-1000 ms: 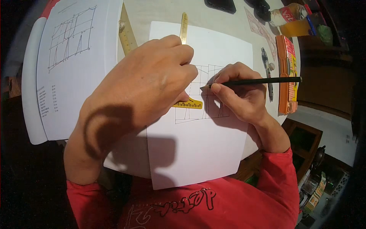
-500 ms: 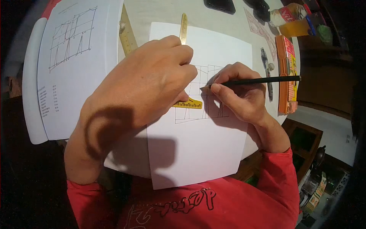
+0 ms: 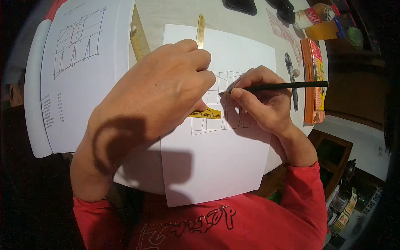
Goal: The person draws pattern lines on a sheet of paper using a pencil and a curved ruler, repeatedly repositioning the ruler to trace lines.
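R hand [image 3: 264, 100] has a pencil [image 3: 287, 86] gripped btwn thumb & fingers, shaft sticking out past the hand's right side. Tip's just left of the R fingertips, at the drawing [image 3: 225, 116]; can't tell for sure if it's touching. L hand [image 3: 166, 89] is curled over the yellow ruler [image 3: 201, 31], thumb on it; other L fingertips hidden, so can't tell if it's pinching or only pressing. Ruler shows in 2 spots: straight end beyond the L knuckles, curved end below the L thumb, pointing toward R hand. Middle's covered.

Under both hands: white paper [image 3: 214, 166], drawing on it mostly btwn the hands, thin lines w/ narrow wedges along the bottom.

Left of L hand: printed sheets [image 3: 79, 104] w/ a similar diagram & a short list. 2nd ruler [image 3: 140, 39] slants just beyond L hand, btwn sheets & paper.

Right of R hand, near: pen [image 3: 289, 62], w/ eraser [image 3: 296, 72] beside it; then an orange box [image 3: 309, 79]. Farther beyond R hand: clear template [image 3: 287, 35], bottle [image 3: 315, 16]. Phone-like black thing [image 3: 241, 6] well beyond both hands. All on a pale table [image 3: 177, 12].
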Demonstrator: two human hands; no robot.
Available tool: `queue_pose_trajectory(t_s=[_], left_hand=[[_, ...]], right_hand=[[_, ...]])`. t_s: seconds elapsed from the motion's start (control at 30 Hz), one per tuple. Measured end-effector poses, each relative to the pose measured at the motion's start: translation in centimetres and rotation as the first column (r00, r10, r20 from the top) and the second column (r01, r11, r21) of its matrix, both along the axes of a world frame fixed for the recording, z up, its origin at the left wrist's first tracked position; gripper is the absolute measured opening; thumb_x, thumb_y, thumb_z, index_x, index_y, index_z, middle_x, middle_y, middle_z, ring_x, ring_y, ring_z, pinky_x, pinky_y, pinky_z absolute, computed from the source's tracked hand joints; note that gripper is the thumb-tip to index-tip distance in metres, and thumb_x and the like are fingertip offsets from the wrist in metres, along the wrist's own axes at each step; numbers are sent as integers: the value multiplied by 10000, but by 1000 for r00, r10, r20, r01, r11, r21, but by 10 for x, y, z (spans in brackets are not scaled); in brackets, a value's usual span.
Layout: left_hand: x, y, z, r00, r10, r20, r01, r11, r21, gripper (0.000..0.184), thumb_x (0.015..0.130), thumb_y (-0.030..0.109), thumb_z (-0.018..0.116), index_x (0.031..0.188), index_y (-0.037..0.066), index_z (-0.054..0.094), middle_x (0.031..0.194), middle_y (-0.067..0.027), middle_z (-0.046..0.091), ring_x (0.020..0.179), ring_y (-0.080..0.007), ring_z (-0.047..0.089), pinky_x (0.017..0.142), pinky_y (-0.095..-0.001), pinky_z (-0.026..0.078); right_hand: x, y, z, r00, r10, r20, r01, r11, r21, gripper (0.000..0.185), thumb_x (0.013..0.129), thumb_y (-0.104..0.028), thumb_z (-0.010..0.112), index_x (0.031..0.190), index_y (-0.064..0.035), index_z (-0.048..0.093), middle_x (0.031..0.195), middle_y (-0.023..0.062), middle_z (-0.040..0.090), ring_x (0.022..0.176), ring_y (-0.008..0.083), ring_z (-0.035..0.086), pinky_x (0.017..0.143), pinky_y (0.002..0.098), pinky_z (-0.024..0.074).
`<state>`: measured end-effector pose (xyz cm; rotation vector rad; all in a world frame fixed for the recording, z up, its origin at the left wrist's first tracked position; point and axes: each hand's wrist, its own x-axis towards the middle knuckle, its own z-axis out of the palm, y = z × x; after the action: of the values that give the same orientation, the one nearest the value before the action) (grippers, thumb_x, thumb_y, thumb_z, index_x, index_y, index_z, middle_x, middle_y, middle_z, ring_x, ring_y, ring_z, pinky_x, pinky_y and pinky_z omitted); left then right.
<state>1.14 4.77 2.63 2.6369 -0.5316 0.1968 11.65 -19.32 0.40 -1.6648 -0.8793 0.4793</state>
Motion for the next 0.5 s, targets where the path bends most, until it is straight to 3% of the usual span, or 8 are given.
queue_pose_trajectory(t_s=[0.5], left_hand=[[0, 0, 0, 1000, 3, -13, -3, 1000, -10, 225, 847, 160, 869, 911, 39, 690, 1061, -80, 642, 1000, -242, 592, 868, -357, 542]], right_hand=[[0, 0, 0, 1000, 23, -3, -23, 999, -29, 55, 917, -17, 753, 964, -18, 724, 764, 54, 718, 612, 104, 570, 566, 213, 445]])
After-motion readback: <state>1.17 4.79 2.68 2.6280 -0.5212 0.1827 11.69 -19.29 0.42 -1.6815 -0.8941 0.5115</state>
